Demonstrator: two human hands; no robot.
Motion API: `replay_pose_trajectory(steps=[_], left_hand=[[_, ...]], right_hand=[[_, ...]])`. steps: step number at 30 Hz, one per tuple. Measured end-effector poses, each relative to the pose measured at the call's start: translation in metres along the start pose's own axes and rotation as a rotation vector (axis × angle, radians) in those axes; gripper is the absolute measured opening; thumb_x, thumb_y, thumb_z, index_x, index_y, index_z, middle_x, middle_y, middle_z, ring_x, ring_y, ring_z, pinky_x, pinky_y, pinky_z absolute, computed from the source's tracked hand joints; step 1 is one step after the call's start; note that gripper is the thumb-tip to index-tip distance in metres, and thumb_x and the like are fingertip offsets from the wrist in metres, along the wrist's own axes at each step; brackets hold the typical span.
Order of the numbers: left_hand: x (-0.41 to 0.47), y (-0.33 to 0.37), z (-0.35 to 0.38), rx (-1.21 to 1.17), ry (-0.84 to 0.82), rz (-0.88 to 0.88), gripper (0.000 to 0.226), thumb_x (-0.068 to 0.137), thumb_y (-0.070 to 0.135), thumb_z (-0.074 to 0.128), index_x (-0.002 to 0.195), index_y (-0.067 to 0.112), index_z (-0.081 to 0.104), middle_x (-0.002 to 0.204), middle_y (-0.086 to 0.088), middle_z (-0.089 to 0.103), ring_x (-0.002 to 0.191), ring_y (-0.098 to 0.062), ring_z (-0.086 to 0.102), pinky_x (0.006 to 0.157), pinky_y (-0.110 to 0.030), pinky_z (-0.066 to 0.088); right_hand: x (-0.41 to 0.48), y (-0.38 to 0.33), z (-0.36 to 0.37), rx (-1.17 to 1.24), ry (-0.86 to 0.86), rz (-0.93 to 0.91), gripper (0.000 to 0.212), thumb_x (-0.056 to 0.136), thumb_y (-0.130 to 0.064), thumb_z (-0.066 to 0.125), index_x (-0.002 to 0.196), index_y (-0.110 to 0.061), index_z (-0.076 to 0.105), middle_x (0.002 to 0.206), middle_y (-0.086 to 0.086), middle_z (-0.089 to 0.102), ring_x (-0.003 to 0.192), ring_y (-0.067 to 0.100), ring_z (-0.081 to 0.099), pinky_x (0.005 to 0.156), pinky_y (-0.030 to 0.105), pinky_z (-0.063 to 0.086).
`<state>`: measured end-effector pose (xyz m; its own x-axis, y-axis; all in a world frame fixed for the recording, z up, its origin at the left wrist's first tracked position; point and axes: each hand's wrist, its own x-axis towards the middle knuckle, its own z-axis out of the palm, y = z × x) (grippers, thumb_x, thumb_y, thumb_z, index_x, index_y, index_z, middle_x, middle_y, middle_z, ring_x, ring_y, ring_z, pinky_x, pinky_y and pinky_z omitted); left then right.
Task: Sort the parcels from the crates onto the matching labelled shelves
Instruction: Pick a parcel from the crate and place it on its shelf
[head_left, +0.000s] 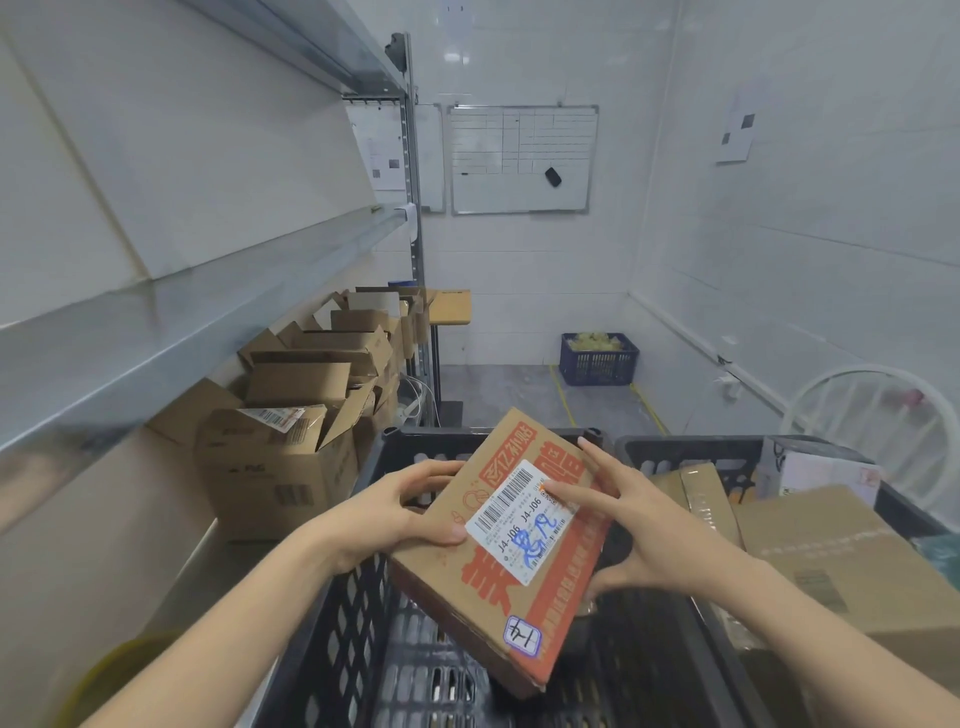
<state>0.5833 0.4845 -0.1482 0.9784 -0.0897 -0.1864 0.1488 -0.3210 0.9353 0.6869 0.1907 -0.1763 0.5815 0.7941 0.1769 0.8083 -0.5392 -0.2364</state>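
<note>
- While I hold the parcel tilted above the black crate, its printed top faces up at me, and its near corner dips lowest over the crate's mesh floor.
- My left hand grips the parcel's left edge above the crate's left wall. The thumb lies on top by the white label and the fingers are curled round the far side.
- My right hand lies flat on the parcel over the crate's right side, fingers straight and spread, with the forefinger tip touching the label. The thumb shows at the parcel's right edge; I cannot tell whether it presses from beneath.
- The label reads J4-J06 with blue handwriting across it. A small sticker with blue marks sits at the corner nearest me.
- Just right of the crate stands a second crate, holding other cardboard parcels.
- Left of the crate run the metal shelves. Open cardboard boxes stand in a row on the low shelf level with the crate's rim.
- Well beyond the crate, a blue basket stands on the floor by the far wall, with a whiteboard hanging above it.
</note>
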Motion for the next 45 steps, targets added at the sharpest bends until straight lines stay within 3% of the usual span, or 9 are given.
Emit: replay_pose_trajectory(steps=[6, 9, 12, 16, 27, 35, 39, 41, 45], left_hand=[[0.005, 0.003, 0.0, 0.084, 0.175, 0.103, 0.055, 0.064, 0.045, 0.082, 0.115, 0.047, 0.063, 0.117, 0.013, 0.067, 0.1, -0.006, 0.068, 0.091, -0.034, 0.055], [0.009, 0.005, 0.009, 0.289, 0.294, 0.137, 0.06, 0.067, 0.059, 0.078, 0.122, 0.048, 0.056, 0.129, 0.019, 0.057, 0.114, -0.001, 0.059, 0.101, -0.032, 0.048], [0.009, 0.003, 0.02, 0.399, 0.455, 0.125, 0.07, 0.073, 0.053, 0.078, 0.135, 0.046, 0.047, 0.145, 0.012, 0.032, 0.139, -0.008, 0.031, 0.109, -0.032, 0.031], [0.007, -0.004, 0.041, 0.346, 0.47, 0.162, 0.083, 0.068, 0.049, 0.084, 0.138, 0.046, 0.04, 0.148, 0.007, 0.023, 0.137, -0.011, 0.031, 0.109, -0.032, 0.033], [0.012, -0.034, 0.067, 0.522, 0.42, 0.282, 0.078, 0.074, 0.036, 0.083, 0.144, 0.024, 0.048, 0.15, 0.025, 0.019, 0.139, 0.0, 0.024, 0.119, -0.032, 0.026], [0.016, -0.039, 0.052, 0.632, 0.459, 0.487, 0.062, 0.083, 0.024, 0.075, 0.14, 0.024, 0.052, 0.155, 0.018, 0.025, 0.141, -0.003, 0.026, 0.121, -0.031, 0.023], [0.02, -0.046, 0.043, 0.734, 0.511, 0.673, 0.058, 0.076, 0.016, 0.081, 0.132, 0.016, 0.062, 0.152, 0.008, 0.033, 0.138, -0.003, 0.028, 0.114, -0.02, 0.021], [0.021, -0.047, 0.038, 0.798, 0.507, 0.722, 0.057, 0.074, 0.015, 0.083, 0.128, 0.012, 0.065, 0.151, 0.003, 0.037, 0.138, -0.004, 0.026, 0.113, -0.019, 0.019], [0.021, -0.039, 0.029, 0.897, 0.506, 0.759, 0.057, 0.074, 0.012, 0.082, 0.129, 0.01, 0.064, 0.148, -0.006, 0.046, 0.138, -0.014, 0.031, 0.11, -0.042, 0.026]], right_hand=[[-0.009, -0.003, 0.017, -0.045, 0.249, 0.054, 0.091, 0.056, -0.089, 0.058, 0.138, -0.065, 0.025, 0.151, -0.017, 0.018, 0.118, 0.02, 0.037, 0.104, 0.038, 0.035], [-0.009, -0.009, 0.024, -0.047, 0.391, 0.052, 0.089, 0.059, -0.089, 0.053, 0.14, -0.057, 0.034, 0.15, -0.006, 0.031, 0.098, 0.013, 0.035, 0.086, 0.04, 0.05], [-0.011, -0.012, 0.027, -0.065, 0.463, 0.086, 0.086, 0.061, -0.088, 0.053, 0.138, -0.052, 0.041, 0.149, -0.001, 0.035, 0.098, 0.016, 0.035, 0.083, 0.04, 0.049], [-0.004, -0.021, 0.025, 0.037, 0.573, 0.235, 0.07, 0.062, -0.086, 0.053, 0.117, -0.046, 0.065, 0.142, -0.001, 0.042, 0.106, 0.025, 0.036, 0.093, 0.042, 0.042], [0.001, -0.024, 0.017, 0.218, 0.547, 0.314, 0.067, 0.063, -0.075, 0.062, 0.122, -0.044, 0.06, 0.148, 0.002, 0.036, 0.126, 0.021, 0.026, 0.107, 0.043, 0.032], [-0.002, -0.02, 0.003, 0.406, 0.551, 0.357, 0.074, 0.065, -0.075, 0.063, 0.131, -0.043, 0.051, 0.127, -0.014, 0.047, 0.121, 0.011, 0.04, 0.099, 0.023, 0.031], [-0.002, -0.023, 0.002, 0.588, 0.419, 0.324, 0.063, 0.067, -0.055, 0.072, 0.125, -0.046, 0.051, 0.124, -0.01, 0.03, 0.114, -0.022, 0.035, 0.086, 0.0, 0.035], [-0.003, -0.022, 0.003, 0.573, 0.408, 0.321, 0.058, 0.068, -0.056, 0.074, 0.121, -0.045, 0.054, 0.124, -0.011, 0.029, 0.113, -0.026, 0.031, 0.096, 0.006, 0.035], [-0.004, -0.017, 0.004, 0.635, 0.416, 0.364, 0.063, 0.066, -0.058, 0.072, 0.126, -0.05, 0.053, 0.142, -0.016, 0.018, 0.132, 0.006, 0.029, 0.109, 0.03, 0.033]])
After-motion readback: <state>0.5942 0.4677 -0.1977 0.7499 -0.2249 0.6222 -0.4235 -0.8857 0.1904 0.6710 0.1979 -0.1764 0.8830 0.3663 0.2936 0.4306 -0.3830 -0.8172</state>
